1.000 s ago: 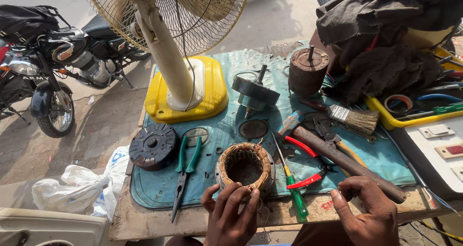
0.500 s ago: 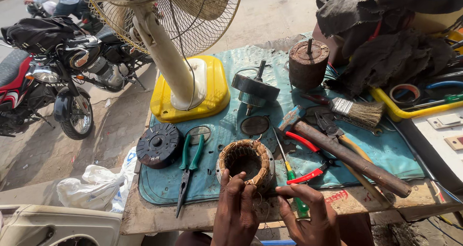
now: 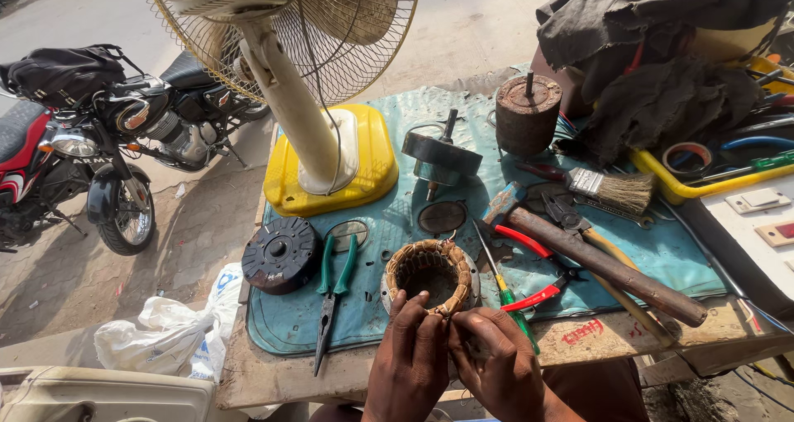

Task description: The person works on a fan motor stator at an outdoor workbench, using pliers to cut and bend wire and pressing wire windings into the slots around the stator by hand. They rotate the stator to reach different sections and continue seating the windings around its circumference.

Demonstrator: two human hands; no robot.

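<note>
**Bench stock, head view: both hands at the wound motor ring**

Whereas a second ago the right hand rested apart on the bare wood at the table's near edge, both hands now meet at the near rim of the stator ring [image 3: 429,275]. Left hand [image 3: 411,362]: fingers curled, tips pinching the tan winding at the ring's front edge. Right hand [image 3: 495,364]: fingers bent inward, tips pressed to the same spot, touching the left hand's fingers. The ring has stayed in place, lying flat on the teal mat [image 3: 380,224] near its front border, bore facing up.

Items about the ring, head view:
- Green-handled pliers [image 3: 332,294], just left of the ring, tips toward the table edge.
- Black round motor cover [image 3: 281,254], left of the pliers, at the mat's left border.
- Green-handled screwdriver [image 3: 504,288], just right of the ring, close to the right hand.
- Red-handled pliers [image 3: 533,265], beyond the screwdriver.
- Hammer [image 3: 604,263] with dark wooden handle, lying diagonally toward the right corner.
- Paintbrush [image 3: 616,190], farther right.
- Rotor with shaft [image 3: 441,153], behind the ring.
- Yellow fan base [image 3: 331,170], rear left.

Open room: a strip of bare wooden table [image 3: 273,376] runs along the near edge, left of the hands. Off the left edge stand a white plastic bag [image 3: 165,331] and a motorcycle [image 3: 91,133].
</note>
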